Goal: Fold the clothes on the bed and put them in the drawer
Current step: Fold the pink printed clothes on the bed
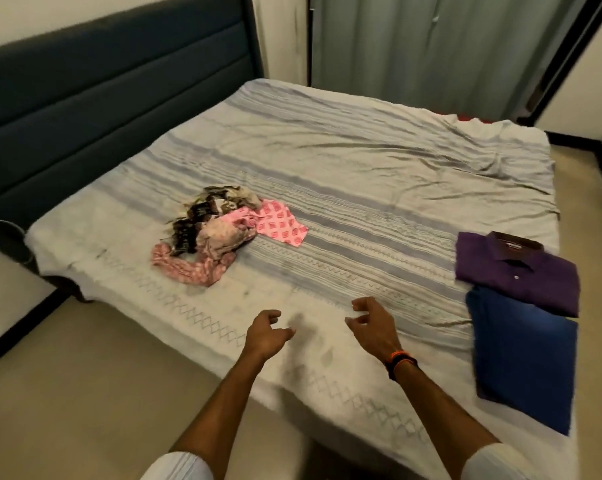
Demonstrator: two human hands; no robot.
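A crumpled heap of pink, brown and patterned clothes (220, 233) lies on the bed's striped sheet (362, 174), left of centre. A folded purple shirt (521, 271) rests at the right edge, partly over a folded blue garment (524, 362). My left hand (265, 332) hovers above the near edge of the bed, fingers loosely curled, holding nothing. My right hand (372, 323) floats beside it, also empty with relaxed fingers, a dark and orange band on its wrist. Both hands are well short of the heap. No drawer is in view.
A dark padded headboard (102, 81) runs along the left side. Grey-green curtains (431, 46) hang behind the far end. Beige floor (67, 393) lies to the left and in front of the bed.
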